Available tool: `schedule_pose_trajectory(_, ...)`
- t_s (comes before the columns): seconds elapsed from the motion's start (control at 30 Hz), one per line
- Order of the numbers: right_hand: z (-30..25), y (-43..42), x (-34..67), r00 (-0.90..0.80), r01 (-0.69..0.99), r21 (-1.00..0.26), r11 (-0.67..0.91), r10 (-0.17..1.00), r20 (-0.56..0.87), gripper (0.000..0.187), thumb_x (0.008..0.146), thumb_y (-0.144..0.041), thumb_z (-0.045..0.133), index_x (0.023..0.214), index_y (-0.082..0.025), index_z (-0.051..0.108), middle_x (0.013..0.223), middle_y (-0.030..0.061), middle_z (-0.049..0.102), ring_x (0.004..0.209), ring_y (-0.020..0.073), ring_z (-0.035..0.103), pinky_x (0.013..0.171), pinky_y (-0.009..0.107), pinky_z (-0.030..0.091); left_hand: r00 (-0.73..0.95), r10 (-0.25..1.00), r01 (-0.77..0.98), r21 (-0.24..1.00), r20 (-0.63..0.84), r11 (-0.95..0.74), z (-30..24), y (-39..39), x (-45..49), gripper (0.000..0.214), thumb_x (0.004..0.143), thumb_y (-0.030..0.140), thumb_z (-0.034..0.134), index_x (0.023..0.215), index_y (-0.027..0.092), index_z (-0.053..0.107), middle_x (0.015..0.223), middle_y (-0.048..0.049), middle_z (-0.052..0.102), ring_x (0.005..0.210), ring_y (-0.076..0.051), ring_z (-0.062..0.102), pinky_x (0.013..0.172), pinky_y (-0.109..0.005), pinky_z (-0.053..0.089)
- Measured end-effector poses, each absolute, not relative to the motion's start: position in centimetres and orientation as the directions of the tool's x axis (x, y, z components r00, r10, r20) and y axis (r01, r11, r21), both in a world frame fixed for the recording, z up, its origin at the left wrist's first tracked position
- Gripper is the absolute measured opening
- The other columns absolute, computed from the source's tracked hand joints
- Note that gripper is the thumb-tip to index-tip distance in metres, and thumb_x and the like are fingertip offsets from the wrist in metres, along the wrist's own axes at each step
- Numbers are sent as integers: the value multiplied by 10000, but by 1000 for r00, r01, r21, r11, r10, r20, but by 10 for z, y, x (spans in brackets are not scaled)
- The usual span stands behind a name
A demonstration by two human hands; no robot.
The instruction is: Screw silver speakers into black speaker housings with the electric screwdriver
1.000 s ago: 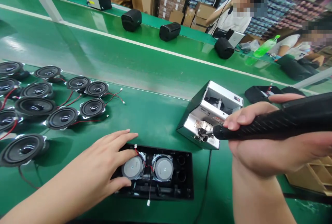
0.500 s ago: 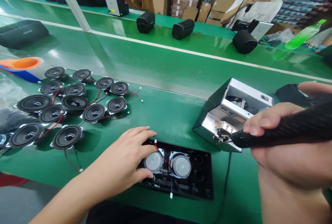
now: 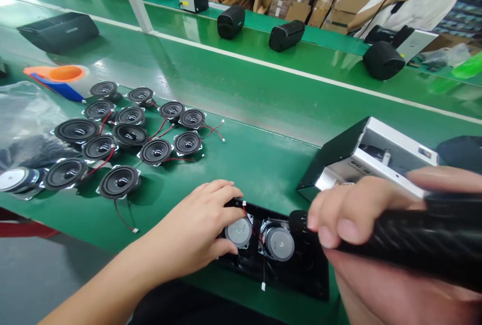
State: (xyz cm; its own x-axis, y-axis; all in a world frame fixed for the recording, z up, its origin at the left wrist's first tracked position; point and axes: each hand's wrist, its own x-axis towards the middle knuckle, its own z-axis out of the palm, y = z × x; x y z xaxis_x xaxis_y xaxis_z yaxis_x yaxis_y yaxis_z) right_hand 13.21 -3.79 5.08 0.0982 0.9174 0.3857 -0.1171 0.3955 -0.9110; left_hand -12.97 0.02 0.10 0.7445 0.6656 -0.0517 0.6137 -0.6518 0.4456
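Observation:
My left hand [image 3: 203, 222] lies over the left end of a black speaker housing [image 3: 311, 275], its fingers at the far edge and its thumb at the near side, gripping it. Inside sit two round drivers, backs up: the left driver [image 3: 239, 233] beside my thumb and the right driver [image 3: 280, 243], with red and black wires ending in white plugs. Wrapped round a black electric screwdriver [image 3: 452, 239] is my right hand [image 3: 357, 209]. The tool's nose reaches the right driver's far right corner; its bit is hidden. Behind it stands a silver and black screw feeder [image 3: 339, 159], partly covered.
Several loose drivers [image 3: 130, 134] with wires lie face up on the left of the green bench. Beyond them are an orange and blue tape roll [image 3: 66, 76] and plastic film [image 3: 30, 119]. Finished-looking black speakers [image 3: 286, 35] stand across the line, near two people.
My right hand has brought the screwdriver from the screw feeder leftward and down to the right driver. My left hand still grips the housing. The view has shifted left.

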Motion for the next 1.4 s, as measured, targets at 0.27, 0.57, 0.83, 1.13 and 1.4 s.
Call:
schedule_pose_trajectory(0.27,48,-21,87,262,-204,-910,360,916,304,439,903,-735,783,1003,-307,786,603,4,661,450,224,580,476,399,522,740,672,583,496,3,-644,1,0,-130,456,785,304,968,1191,256,766,1392,-96,680,1378,-390,591,1130,-576,554)
schedule_pose_trajectory(0.57,44,-19,84,274,-193,-911,365,911,307,485,965,-767,678,1013,-293,770,605,5,667,450,223,575,471,397,527,732,681,591,506,-9,-629,1,-1,-128,432,800,301,959,1176,241,753,1363,-86,670,1367,-381,575,1138,-600,542)
schedule_pose_trajectory(0.83,37,-18,84,233,-207,-909,361,921,312,653,872,-909,650,1056,-294,772,626,11,688,469,234,596,516,415,521,727,685,610,510,-54,-607,3,3,-125,454,759,304,993,1151,245,771,1343,-79,667,1340,-374,584,1135,-594,554)
schedule_pose_trajectory(1.13,32,-16,81,194,-249,-902,353,930,311,619,867,-877,700,1070,-295,761,622,-8,677,464,231,588,518,408,520,721,689,611,534,-73,-584,3,4,-125,437,752,305,1000,1122,230,779,1313,-64,671,1307,-346,592,1120,-564,553)
schedule_pose_trajectory(1.4,12,-16,77,69,-216,-889,403,915,397,672,912,-879,624,1140,-259,748,687,-6,701,495,217,632,540,387,555,712,692,627,552,-120,-550,5,5,-123,397,750,295,999,1083,252,788,1274,-41,662,1235,-315,593,1053,-534,558)
